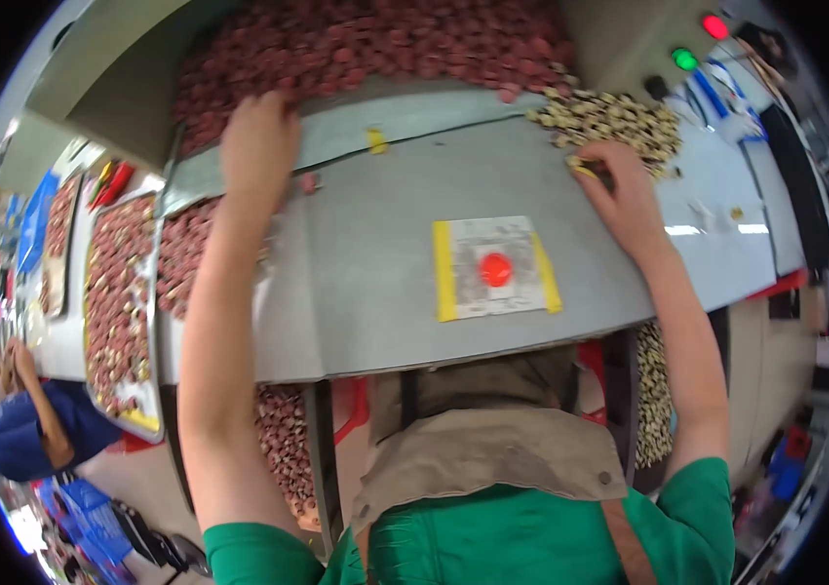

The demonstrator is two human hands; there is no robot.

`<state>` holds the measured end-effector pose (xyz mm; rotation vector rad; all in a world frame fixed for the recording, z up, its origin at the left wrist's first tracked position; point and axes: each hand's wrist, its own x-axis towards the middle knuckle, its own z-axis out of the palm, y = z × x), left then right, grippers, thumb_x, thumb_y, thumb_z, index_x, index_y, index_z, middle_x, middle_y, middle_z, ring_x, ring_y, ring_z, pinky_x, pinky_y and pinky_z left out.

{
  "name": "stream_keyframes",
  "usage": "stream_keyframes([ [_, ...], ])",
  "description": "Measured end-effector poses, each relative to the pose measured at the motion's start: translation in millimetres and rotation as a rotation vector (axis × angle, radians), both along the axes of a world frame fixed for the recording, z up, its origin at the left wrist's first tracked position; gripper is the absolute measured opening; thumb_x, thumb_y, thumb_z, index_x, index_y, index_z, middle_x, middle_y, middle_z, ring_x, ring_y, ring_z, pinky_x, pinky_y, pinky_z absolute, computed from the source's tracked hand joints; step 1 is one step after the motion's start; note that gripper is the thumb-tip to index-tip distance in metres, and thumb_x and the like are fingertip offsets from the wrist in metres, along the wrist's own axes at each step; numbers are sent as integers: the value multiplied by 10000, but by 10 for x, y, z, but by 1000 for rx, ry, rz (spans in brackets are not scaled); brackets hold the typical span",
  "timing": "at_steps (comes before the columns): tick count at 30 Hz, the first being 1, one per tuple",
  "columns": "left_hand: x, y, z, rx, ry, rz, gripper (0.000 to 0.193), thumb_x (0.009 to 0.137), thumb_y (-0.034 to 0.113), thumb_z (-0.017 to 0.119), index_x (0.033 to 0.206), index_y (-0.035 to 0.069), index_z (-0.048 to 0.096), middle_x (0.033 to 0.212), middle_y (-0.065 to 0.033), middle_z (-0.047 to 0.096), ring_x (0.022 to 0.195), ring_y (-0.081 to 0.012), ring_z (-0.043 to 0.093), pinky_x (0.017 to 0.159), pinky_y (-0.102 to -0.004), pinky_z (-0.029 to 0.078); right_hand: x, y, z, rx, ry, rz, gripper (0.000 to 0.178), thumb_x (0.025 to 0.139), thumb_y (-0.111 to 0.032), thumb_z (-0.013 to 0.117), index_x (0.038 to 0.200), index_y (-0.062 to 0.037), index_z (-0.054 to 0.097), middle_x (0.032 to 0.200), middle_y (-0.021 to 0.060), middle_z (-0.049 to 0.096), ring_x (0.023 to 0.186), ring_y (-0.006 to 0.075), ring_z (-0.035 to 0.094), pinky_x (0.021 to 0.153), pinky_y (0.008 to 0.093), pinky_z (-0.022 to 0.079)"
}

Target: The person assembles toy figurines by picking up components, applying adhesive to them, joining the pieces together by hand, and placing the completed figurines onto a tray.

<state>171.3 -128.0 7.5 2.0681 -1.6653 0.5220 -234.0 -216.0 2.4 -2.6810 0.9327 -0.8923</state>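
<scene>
At the lower edge of a big heap of dark-red round pieces [375, 44], my left hand [260, 146] is closed, fingers bent down into the pieces. Whatever its fingertips grip is hidden by the back of the hand. Beside a pile of small yellow-and-black pieces [614, 122], my right hand [626, 190] is curled, with a yellow-and-black piece [585, 170] at the thumb and fingertips. Between my forearms, a white square card [468, 297] with yellow strips along two sides lies on the grey tabletop [375, 263]. A bright red disc [496, 270] sits on its middle.
A silvery strip [414, 122] edges the red heap. One red piece [310, 182] lies loose near my left wrist. On the left are a long tray [122, 292] of mixed pieces and a co-worker's arm [39, 400]. Red and green buttons [684, 59] sit at the far right.
</scene>
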Motion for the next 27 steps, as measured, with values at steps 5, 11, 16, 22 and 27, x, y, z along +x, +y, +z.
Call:
stream_keyframes([
  [5,-302,181,80,1,172,-182,158,850,102,581,987,32,616,952,-156,571,827,-327,595,712,-401,480,-40,7,62,194,-39,-29,194,850,-81,642,1024,-30,572,983,88,596,858,205,603,753,281,499],
  [11,-520,425,264,12,278,-193,161,889,79,574,1026,6,614,927,-109,569,741,-214,587,675,-316,467,-52,37,76,164,-20,-15,221,859,-86,629,1075,-60,585,1014,70,590,863,187,598,760,279,499],
  [16,-1109,848,411,18,1175,-372,162,909,85,569,1046,18,624,853,24,588,773,-49,527,677,-191,414,-51,43,75,12,48,37,218,866,-82,612,1081,-56,588,1040,62,590,916,197,596,769,301,501],
  [22,-1732,1197,242,51,1948,-499,296,948,163,549,1183,-15,567,1022,-20,603,913,-90,567,840,-232,449,32,188,177,176,41,48,196,851,-101,638,1034,-40,602,1010,84,593,926,206,601,758,304,499],
  [27,-1768,1218,2,-35,2335,-605,357,977,187,499,1269,-19,500,1079,-54,596,960,-120,573,871,-259,457,210,271,302,309,181,116,209,832,-114,668,1025,-51,621,963,76,578,851,185,594,726,289,492],
])
